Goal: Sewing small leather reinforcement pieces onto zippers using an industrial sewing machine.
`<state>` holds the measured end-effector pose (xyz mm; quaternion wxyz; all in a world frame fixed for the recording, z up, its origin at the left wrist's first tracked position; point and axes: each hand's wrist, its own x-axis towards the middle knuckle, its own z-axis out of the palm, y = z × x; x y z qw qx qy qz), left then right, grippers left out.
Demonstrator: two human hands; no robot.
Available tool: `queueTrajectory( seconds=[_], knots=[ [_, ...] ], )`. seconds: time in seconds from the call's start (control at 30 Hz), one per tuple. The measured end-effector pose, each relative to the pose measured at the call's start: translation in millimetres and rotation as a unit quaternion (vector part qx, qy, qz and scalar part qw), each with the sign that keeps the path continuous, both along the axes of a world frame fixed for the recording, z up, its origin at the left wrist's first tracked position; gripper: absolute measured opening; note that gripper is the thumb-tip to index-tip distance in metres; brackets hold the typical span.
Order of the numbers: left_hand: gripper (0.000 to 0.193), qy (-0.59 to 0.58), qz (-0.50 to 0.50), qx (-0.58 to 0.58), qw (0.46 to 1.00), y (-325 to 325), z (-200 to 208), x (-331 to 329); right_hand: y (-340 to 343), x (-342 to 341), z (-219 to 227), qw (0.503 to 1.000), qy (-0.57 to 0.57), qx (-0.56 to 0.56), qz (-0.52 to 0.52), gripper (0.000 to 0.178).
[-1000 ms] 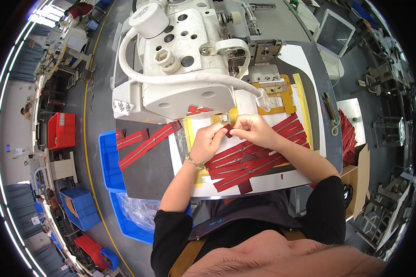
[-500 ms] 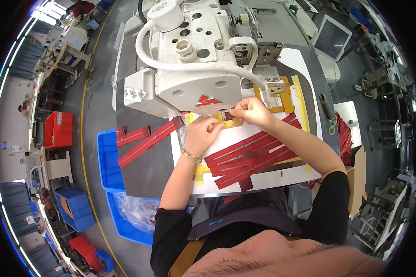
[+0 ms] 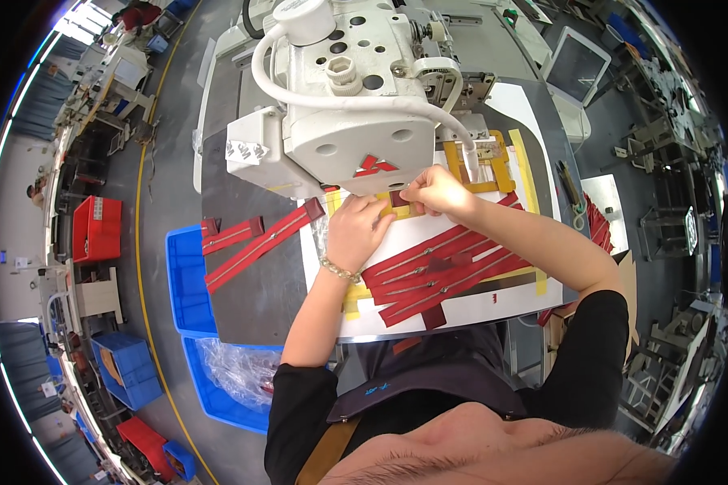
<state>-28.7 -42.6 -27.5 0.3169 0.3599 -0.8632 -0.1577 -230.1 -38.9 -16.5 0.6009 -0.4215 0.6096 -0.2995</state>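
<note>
My left hand (image 3: 357,230) and my right hand (image 3: 433,191) meet under the head of a big white sewing machine (image 3: 344,121). Together they pinch a small dark red fabric piece (image 3: 399,199) against a yellow template (image 3: 484,166) on the white work board (image 3: 453,315). A gold bracelet circles my left wrist. Several red zipper strips (image 3: 437,275) lie in a heap on the board just below my right forearm.
Two more red zipper strips (image 3: 251,241) lie on the grey table to the left. Blue bins (image 3: 188,279) stand at the table's left edge, one holding clear plastic. A tablet screen (image 3: 576,58) sits at the upper right. Red crates (image 3: 97,228) stand far left.
Both hands have shifted up the board toward the machine head, from the zipper heap to the yellow template; the view has tilted so the machine sits lower.
</note>
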Motion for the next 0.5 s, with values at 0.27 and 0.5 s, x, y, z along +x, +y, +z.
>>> queueTrajectory(
  seconds=[0.27,0.5],
  knots=[
    [0.032,-0.028,-0.062,-0.023,0.997,-0.6,-0.7,-4.2,-2.5,1.8,-0.5,1.0,0.016,0.01,0.008,0.02],
    [0.036,-0.096,-0.06,-0.067,0.991,1.6,-1.4,-3.8,-2.2,0.9,2.8,0.999,0.026,-0.006,0.036,0.021]
  ],
)
